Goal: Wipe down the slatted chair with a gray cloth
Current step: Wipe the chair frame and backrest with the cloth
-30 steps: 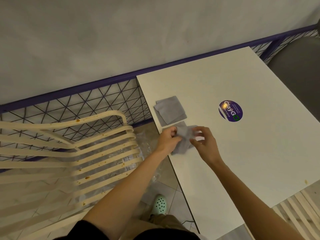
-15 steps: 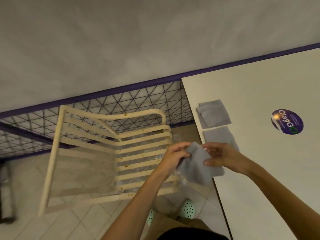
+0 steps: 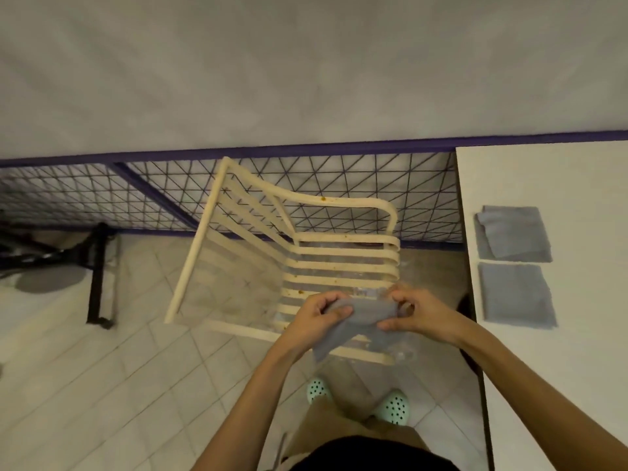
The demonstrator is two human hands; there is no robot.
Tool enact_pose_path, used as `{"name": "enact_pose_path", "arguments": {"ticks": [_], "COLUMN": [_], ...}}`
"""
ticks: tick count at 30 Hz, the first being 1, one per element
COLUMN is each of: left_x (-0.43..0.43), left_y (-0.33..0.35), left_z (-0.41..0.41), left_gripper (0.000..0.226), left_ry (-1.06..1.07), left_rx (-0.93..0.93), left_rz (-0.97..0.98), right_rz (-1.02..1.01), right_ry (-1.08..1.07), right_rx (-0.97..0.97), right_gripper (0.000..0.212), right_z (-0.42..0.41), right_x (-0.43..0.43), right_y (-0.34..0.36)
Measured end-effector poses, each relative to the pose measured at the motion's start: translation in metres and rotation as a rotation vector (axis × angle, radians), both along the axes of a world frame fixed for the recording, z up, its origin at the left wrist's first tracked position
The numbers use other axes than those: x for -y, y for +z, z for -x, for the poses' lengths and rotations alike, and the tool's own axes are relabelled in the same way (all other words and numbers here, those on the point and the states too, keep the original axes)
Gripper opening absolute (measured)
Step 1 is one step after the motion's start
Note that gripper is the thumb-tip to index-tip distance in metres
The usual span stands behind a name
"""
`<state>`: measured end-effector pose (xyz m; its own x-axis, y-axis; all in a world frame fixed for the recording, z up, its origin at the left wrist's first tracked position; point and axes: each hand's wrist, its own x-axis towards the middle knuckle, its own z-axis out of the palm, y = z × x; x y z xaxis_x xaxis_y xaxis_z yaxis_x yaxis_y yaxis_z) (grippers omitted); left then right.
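Note:
A cream slatted chair [image 3: 339, 253] stands on the tiled floor in front of me, with brown stains on its top rail and seat slats. Above the front of its seat I hold a gray cloth [image 3: 363, 317] stretched between both hands. My left hand [image 3: 319, 317] grips its left end with curled fingers. My right hand [image 3: 411, 311] pinches its right end. The cloth's lower corners hang down over the chair's front slats.
A white table [image 3: 560, 368] stands to the right, with two more folded gray cloths [image 3: 515, 232] [image 3: 516, 295] near its left edge. A purple wire-mesh fence [image 3: 306, 185] runs behind the chair. A black stand [image 3: 98, 277] is at the left. My green clogs [image 3: 390, 406] are below.
The view has swung left from the table to the chair. Both hands carried the gray cloth off the table's edge to above the chair seat and pulled it out wider.

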<state>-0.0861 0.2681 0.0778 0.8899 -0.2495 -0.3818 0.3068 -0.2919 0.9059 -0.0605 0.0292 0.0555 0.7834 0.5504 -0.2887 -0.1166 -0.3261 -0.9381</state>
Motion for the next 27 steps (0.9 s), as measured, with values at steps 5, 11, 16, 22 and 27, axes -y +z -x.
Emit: {"name": "enact_pose_path", "arguments": {"ticks": [5, 11, 16, 22, 27], "left_x": [-0.035, -0.082, -0.109, -0.126, -0.133], "left_y": [0.001, 0.003, -0.001, -0.017, -0.022], "left_z": [0.006, -0.001, -0.008, 0.002, 0.003], "left_gripper": [0.023, 0.013, 0.009, 0.017, 0.021], "left_ry": [0.036, 0.059, 0.262, 0.52, 0.6], "left_rx": [-0.001, 0.032, -0.015, -0.156, -0.248], "left_rz": [-0.049, -0.106, -0.151, 0.094, 0.327], "right_rz": [0.075, 0.205, 0.337, 0.206, 0.252], "right_ry": [0.029, -0.087, -0.382, -0.479, -0.367], "right_rx": [0.047, 0.059, 0.113, 0.193, 0.163], "right_gripper": [0.034, 0.033, 0.012, 0.013, 0.024], "right_z": [0.002, -0.007, -0.006, 0.009, 0.027], "right_x": [-0.025, -0.046, -0.087, -0.167, -0.232], "right_y": [0.006, 0.013, 0.021, 0.029, 0.02]}}
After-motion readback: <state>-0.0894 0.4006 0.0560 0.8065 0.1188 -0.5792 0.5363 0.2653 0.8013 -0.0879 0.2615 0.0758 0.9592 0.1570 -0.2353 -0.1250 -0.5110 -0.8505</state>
